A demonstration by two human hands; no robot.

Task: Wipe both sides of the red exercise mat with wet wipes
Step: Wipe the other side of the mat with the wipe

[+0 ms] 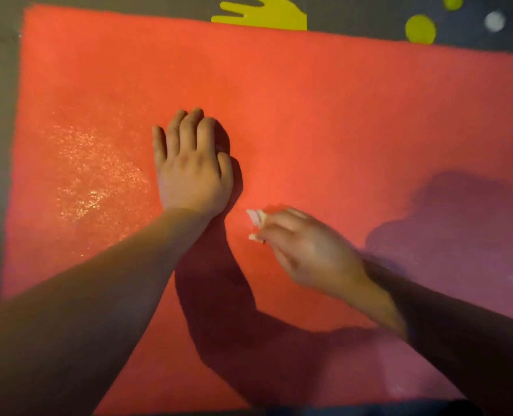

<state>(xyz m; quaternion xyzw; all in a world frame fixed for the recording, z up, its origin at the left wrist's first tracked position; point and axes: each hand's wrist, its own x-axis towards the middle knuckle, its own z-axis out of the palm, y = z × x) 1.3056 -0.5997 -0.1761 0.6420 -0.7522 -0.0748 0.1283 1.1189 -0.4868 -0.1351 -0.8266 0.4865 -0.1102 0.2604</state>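
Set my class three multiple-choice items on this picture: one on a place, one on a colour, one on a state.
1. Where does the left hand rest?
A) flat on the red textured exercise mat
B) on a wooden table
C) on a wall

2. What colour is the hand-shaped floor marking beyond the mat?
A) white
B) yellow
C) blue

3. What is the right hand doing?
A) lying flat, empty
B) pinching a small white wet wipe
C) gripping a bottle

Answers: 1 A, its palm lies on the mat; 2 B, it is plainly yellow; 3 B, the wipe shows at its fingertips.
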